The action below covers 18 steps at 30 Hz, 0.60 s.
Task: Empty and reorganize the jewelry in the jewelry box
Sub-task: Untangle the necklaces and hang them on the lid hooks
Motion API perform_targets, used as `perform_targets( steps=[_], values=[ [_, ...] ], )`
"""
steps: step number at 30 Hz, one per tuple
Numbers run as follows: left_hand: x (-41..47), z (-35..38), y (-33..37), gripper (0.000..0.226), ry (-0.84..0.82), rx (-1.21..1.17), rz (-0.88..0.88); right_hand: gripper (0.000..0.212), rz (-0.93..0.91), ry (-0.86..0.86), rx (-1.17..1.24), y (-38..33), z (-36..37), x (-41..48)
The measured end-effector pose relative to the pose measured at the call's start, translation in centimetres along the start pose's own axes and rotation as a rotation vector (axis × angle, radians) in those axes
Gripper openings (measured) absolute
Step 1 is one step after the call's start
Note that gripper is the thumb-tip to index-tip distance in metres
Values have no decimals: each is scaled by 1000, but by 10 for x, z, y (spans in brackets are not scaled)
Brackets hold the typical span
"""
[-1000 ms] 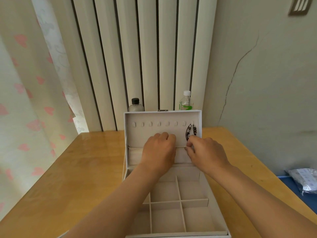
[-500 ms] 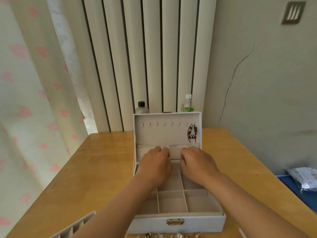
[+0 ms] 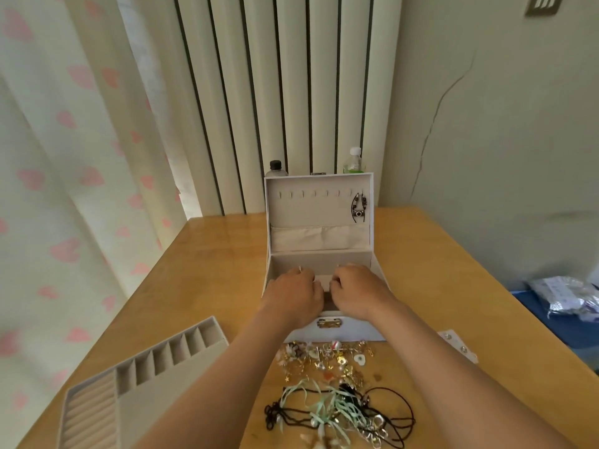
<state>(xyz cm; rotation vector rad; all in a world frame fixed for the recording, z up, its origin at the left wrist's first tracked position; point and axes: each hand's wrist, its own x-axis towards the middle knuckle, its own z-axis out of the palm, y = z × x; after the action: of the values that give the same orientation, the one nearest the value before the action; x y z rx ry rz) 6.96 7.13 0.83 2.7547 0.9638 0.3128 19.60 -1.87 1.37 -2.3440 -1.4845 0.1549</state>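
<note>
The white jewelry box (image 3: 319, 189) stands open mid-table, its lid upright. A dark beaded piece (image 3: 359, 207) hangs from the rightmost hook in the lid, above a fabric pocket (image 3: 319, 238). My left hand (image 3: 291, 298) and my right hand (image 3: 361, 293) are side by side, knuckles up, with the fingers bent down into the box's lower compartment. What the fingers touch is hidden. Loose gold and pearl jewelry (image 3: 327, 361) lies in a pile in front of the box, with tangled black cords and green ribbon (image 3: 340, 413) nearer me.
A beige removable tray (image 3: 136, 380) with slots lies at the left on the wooden table (image 3: 453, 270). Two bottles (image 3: 276, 168) stand behind the lid. A white strip with snaps (image 3: 457, 343) lies right of the box. A plastic bag (image 3: 570, 296) sits off the table's right edge.
Both hands came down from the lid's pocket into the lower compartment. The view has pulled back, so the jewelry pile and the tray now show.
</note>
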Motion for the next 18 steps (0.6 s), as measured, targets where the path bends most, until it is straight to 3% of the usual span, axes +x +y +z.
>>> perform_targets(
  steps=[10, 13, 16, 18],
  values=[
    [1, -3, 0, 26, 96, -27, -2, 21, 2, 66, 5, -4, -6, -4],
    [-6, -13, 2, 20, 169, -202, 71, 29, -120, 186, 41, -8, -13, -17],
    [-34, -24, 8, 15, 345, -330, 180, 27, -240, 328, 75, -12, -23, -44],
    [-62, -23, 17, 10, 313, -376, 247, 19, -224, 322, 141, -12, -30, -68]
  ],
)
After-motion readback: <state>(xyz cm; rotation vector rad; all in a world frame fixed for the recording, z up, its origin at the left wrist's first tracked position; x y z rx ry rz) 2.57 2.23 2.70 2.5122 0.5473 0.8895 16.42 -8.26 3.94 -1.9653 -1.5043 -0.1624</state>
